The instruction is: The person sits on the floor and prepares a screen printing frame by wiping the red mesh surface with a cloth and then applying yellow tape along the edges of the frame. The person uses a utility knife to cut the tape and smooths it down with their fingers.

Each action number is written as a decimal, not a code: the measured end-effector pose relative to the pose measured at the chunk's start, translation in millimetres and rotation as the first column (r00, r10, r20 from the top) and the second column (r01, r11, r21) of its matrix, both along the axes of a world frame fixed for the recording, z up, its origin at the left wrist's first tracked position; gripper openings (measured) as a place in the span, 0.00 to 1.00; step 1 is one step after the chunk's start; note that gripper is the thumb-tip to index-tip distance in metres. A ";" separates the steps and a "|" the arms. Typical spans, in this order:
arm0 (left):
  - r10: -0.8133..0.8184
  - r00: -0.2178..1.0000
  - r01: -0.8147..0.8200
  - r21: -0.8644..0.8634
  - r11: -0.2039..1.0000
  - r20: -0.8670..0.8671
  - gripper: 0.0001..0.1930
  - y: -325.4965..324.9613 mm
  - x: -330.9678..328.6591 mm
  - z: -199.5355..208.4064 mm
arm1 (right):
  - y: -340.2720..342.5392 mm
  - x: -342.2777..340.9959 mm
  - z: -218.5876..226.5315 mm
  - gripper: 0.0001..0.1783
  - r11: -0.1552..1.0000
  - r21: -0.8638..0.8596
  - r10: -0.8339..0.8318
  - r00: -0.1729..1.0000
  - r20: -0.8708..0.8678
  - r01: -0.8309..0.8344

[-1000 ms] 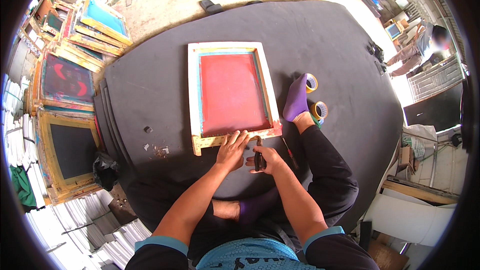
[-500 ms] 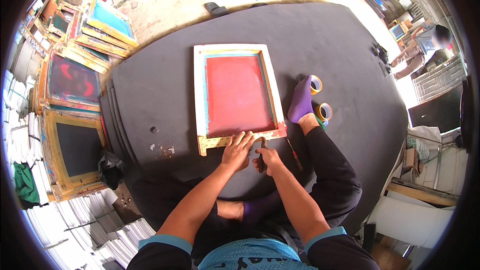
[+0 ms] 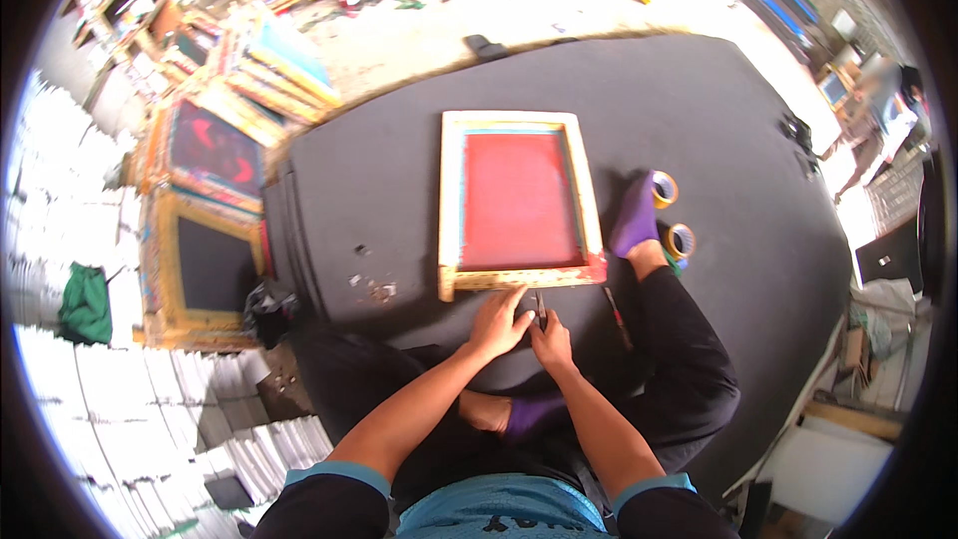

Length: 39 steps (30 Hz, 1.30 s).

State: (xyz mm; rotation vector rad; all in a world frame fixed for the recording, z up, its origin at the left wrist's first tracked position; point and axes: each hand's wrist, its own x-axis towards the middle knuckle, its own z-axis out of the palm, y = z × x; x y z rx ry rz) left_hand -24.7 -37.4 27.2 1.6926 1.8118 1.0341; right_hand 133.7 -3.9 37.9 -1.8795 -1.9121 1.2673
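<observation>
Head view: right hand (image 3: 554,342) curled around dark tool (image 3: 542,312).

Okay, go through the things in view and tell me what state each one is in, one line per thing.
Wooden frame: lying on the mat, red panel within it
Hand tool: gripped in the right hand
Left hand: open, fingertips by the frame's near edge; contact unclear
Screwdriver: lying loose
Tape rolls: two, set apart
Black bag: crumpled
Green cloth: bunched up
</observation>
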 end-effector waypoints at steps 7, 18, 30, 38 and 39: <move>-0.004 0.994 -0.053 -0.500 0.864 -0.112 0.30 -72.6 -67.2 29.1 | -47.8 -29.5 -22.5 0.24 0.854 0.259 0.371 0.877 0.306 -0.451; 0.227 0.930 -0.362 -0.603 0.711 -0.290 0.32 -108.1 -212.2 50.2 | -58.1 -80.8 -0.7 0.29 0.561 0.471 0.520 0.733 0.438 -0.680; 0.634 0.747 -0.656 -0.377 0.654 -0.200 0.19 -118.8 -287.4 -7.1 | -43.9 -166.2 -26.6 0.42 0.675 0.445 0.569 0.799 0.195 -0.589; 0.584 0.783 -0.617 -0.392 0.682 -0.215 0.23 -88.0 -268.6 -13.1 | -26.9 -238.4 -65.3 0.51 0.631 0.512 0.438 0.812 0.386 -0.583; 0.590 0.777 -0.627 -0.359 0.692 -0.220 0.20 -89.8 -268.8 -16.9 | -31.4 -250.2 -68.8 0.50 0.633 0.507 0.413 0.809 0.418 -0.585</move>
